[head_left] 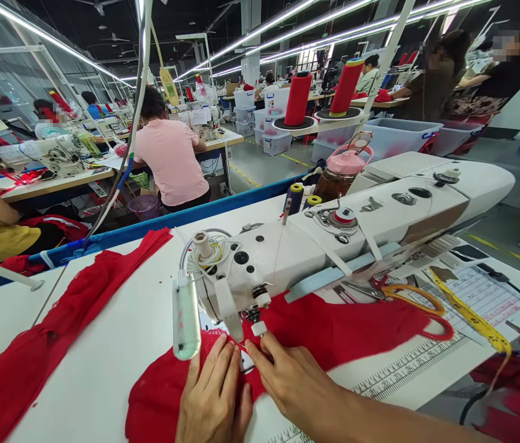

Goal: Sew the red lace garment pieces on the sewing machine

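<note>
A white sewing machine stands before me, with red fabric spread under its head and to both sides of it. My left hand lies on the fabric left of the presser foot, its fingers stretched forward, fingertips near a lacy edge. Close to the needle area, my right hand has its fingers curled, thumb and index closed on the fabric's edge. The needle itself is hidden behind the machine's head and guard. A small lamp hangs left of the head.
A long pile of red fabric lies on the left. Right of the machine are orange-handled scissors, a yellow tape measure and a written sheet. Behind stand a jug with pink lid and red thread cones. A person in pink sits ahead.
</note>
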A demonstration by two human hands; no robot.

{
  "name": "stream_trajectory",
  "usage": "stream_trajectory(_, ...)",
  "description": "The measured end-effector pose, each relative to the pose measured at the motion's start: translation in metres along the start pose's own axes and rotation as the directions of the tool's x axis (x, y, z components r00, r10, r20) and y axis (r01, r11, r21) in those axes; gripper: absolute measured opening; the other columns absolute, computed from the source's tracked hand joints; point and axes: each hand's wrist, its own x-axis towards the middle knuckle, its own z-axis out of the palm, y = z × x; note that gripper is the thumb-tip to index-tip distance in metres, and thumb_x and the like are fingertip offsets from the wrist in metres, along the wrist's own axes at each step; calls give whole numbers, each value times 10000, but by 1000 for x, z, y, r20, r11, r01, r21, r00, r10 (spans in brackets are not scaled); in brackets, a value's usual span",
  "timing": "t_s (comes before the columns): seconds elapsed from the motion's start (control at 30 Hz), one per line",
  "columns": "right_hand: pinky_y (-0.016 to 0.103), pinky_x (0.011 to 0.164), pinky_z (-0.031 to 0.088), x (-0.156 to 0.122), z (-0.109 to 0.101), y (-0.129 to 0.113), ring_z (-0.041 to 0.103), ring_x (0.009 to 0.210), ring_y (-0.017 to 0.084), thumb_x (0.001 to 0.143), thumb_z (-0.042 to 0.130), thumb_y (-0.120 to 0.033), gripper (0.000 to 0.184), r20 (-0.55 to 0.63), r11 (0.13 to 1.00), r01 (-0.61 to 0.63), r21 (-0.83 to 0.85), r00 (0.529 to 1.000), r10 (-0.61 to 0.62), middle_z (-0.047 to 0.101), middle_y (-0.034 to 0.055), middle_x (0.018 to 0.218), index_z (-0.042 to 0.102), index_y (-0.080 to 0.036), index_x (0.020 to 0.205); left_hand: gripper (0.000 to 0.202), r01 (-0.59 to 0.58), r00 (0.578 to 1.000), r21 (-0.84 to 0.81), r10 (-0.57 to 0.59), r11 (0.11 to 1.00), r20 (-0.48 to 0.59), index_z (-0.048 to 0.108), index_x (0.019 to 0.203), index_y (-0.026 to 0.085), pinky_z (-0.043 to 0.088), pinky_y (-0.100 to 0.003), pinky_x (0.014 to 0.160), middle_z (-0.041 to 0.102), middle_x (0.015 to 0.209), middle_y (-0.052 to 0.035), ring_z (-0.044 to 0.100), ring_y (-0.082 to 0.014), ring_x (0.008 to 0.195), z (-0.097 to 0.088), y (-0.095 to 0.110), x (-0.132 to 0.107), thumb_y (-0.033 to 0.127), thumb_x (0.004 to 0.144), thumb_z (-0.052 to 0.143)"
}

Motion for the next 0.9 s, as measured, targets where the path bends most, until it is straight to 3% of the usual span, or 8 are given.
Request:
stream_trajectory(0.17, 308, 525, 467, 0, 2, -1, 659, 668, 202, 823, 615, -100, 636, 3, 1000, -3, -14, 1000, 3, 628, 172, 1165, 411, -78, 1424, 367, 11, 1000, 8, -11, 1000, 18, 675, 1224, 147, 188, -458, 1240, 728, 1228, -86, 653, -259, 1188, 1, 1, -1, 275, 881, 651)
stream_trajectory(0.3, 302, 503, 444, 1, -2, 0, 646, 654, 188, 808, 655, -119, 638, 19, 1000, 19, -6, 1000, -19, 616, 195, 1203, 434, -66, 1405, 360, 4, 1000, 14, -4, 1000, 15, 674, 1226, 147, 189, -473, 1238, 728, 1227, -89, 653, -260, 1187, 1, 1, -1, 277, 893, 637)
stream_trajectory(0.5, 293, 507, 446, 1, -2, 1, 656, 704, 198, 886, 615, -168, 549, -53, 999, 9, 40, 999, -7, 613, 202, 1206, 432, -68, 1394, 347, 5, 1000, 17, -6, 1000, 16, 677, 1210, 150, 178, -463, 1242, 735, 1213, -83, 661, -248, 1177, 0, -1, -2, 277, 889, 640)
stream_trajectory(0.9, 302, 502, 465, 3, -4, 0, 659, 681, 199, 779, 685, -120, 658, 36, 999, 31, -9, 999, -31, 625, 197, 1227, 458, -70, 1395, 357, 12, 1000, 24, -12, 1000, -1, 684, 1199, 143, 190, -432, 1237, 738, 1207, -82, 667, -251, 1160, 2, 0, -2, 284, 872, 652)
